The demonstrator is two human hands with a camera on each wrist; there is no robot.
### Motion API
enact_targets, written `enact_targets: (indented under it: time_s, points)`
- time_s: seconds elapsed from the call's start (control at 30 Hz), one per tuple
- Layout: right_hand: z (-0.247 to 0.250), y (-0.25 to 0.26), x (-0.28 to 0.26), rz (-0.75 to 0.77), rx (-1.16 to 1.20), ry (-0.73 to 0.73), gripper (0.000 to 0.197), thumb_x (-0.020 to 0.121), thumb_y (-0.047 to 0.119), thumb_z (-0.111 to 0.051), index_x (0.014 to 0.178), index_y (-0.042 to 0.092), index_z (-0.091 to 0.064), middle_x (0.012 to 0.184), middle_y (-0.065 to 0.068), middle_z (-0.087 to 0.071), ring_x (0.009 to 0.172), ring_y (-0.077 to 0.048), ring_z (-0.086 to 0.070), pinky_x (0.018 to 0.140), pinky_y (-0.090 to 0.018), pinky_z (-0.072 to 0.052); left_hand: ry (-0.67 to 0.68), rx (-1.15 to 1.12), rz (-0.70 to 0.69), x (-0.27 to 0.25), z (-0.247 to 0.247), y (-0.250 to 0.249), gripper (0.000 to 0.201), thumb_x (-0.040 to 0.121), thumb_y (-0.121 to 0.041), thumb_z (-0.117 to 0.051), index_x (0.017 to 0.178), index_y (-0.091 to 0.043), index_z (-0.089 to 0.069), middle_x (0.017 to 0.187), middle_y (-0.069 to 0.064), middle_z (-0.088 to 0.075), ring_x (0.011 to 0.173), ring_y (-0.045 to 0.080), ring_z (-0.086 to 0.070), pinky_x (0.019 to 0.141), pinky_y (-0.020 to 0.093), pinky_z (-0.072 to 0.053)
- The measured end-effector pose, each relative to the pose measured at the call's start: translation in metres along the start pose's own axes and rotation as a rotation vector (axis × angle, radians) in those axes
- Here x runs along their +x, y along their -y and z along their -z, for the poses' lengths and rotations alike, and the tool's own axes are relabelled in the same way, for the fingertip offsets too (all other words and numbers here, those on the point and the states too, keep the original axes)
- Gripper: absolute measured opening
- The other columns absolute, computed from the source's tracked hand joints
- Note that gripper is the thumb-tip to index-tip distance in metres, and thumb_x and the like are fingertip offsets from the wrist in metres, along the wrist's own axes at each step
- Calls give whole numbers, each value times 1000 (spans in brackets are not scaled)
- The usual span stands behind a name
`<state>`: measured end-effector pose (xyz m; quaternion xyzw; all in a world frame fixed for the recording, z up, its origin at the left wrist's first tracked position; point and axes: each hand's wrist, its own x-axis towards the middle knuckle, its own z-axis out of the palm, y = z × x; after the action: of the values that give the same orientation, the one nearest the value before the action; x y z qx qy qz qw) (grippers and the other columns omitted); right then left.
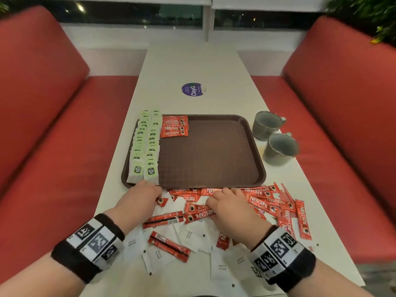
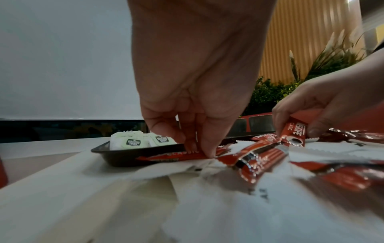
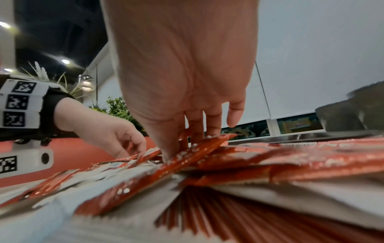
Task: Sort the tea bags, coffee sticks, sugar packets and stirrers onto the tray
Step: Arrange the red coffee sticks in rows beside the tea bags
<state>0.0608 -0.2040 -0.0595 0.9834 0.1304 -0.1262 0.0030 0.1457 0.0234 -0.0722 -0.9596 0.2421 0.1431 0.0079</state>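
A brown tray (image 1: 214, 155) carries two rows of green-labelled tea bags (image 1: 145, 146) along its left side and a short stack of red coffee sticks (image 1: 174, 127) at its far edge. In front of it lies a mixed pile of red coffee sticks (image 1: 263, 200) and white sugar packets (image 1: 192, 234). My left hand (image 2: 199, 148) pinches the end of one coffee stick (image 2: 166, 158) by the tray's near left corner. My right hand (image 2: 295, 129) grips another coffee stick (image 2: 294, 133) between thumb and fingers, lifted slightly off the pile.
Two grey mugs (image 1: 276, 138) stand right of the tray. A round purple sticker (image 1: 192, 89) is on the white table (image 1: 192, 61) beyond it. Red bench seats (image 1: 53, 125) flank the table. The tray's right part is bare.
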Motion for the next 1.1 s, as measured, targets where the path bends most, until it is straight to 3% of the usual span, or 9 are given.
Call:
enact_targets:
  time_s: [0.23,0.47,0.57,0.67,0.8,0.87,0.97,1.03,1.1]
  points:
    - [0,-8,-4,44,117,-56,25,94,17,-47,117,24,-54,115,4,-56,109,-21,-45,98,-39,-27,17,77,-58,-6,4,-2,30,95,-18,-50,123,-27,-54,121,-8,-51,110,14,-40,94,26,-40]
    - [13,-28,-17,9,407,-153,17,97,24,-49,102,27,-65,98,10,-64,94,-13,-55,88,-32,-40,-47,27,-38,-14,16,-1,4,91,-30,-57,93,-27,-55,96,-10,-54,97,11,-43,81,24,-39]
    - [20,-40,-33,-12,576,-182,12,96,24,-52,97,24,-65,89,13,-61,84,-5,-54,75,-19,-42,-103,-205,49,-22,25,-2,14,91,-27,-57,81,-26,-47,88,-6,-54,85,15,-52,74,27,-44]
    - [33,-47,-46,-48,714,-211,6,91,27,-60,88,27,-65,80,15,-61,75,1,-54,62,-10,-37,-154,-648,117,-29,37,-17,14,96,-17,-49,84,-22,-42,80,3,-63,62,14,-52,59,23,-42]
    - [53,-46,-53,5,791,-165,8,91,27,-62,85,32,-63,78,9,-64,68,-1,-56,58,-9,-41,-19,-1016,105,-32,50,-55,14,102,-26,-37,106,-22,-49,65,-2,-41,55,11,-37,50,21,-35]
    - [60,-43,-50,49,816,-122,10,91,27,-62,83,32,-63,75,10,-63,64,2,-54,57,-10,-40,143,-1159,35,-32,53,-75,29,100,-40,-34,103,-16,-52,64,-6,-35,54,9,-29,50,23,-27]
    - [61,-36,-43,69,931,-127,13,90,22,-64,78,29,-65,61,14,-58,56,7,-51,57,-11,-36,288,-1257,-110,-36,56,-100,47,87,-63,-47,96,-17,-51,72,-2,-44,58,10,-36,54,22,-31]
    - [56,-33,-40,78,997,-143,13,89,18,-65,78,25,-66,56,17,-58,54,8,-51,58,-11,-36,291,-1198,-157,-37,54,-110,36,83,-52,-60,95,-20,-52,79,-2,-51,58,2,-42,54,15,-34]
    - [50,-33,-39,59,1000,-189,8,87,18,-67,83,25,-65,61,15,-59,58,7,-52,61,-14,-39,252,-1131,-113,-37,49,-115,12,92,-32,-59,96,-21,-54,78,-5,-54,59,0,-44,54,15,-35]
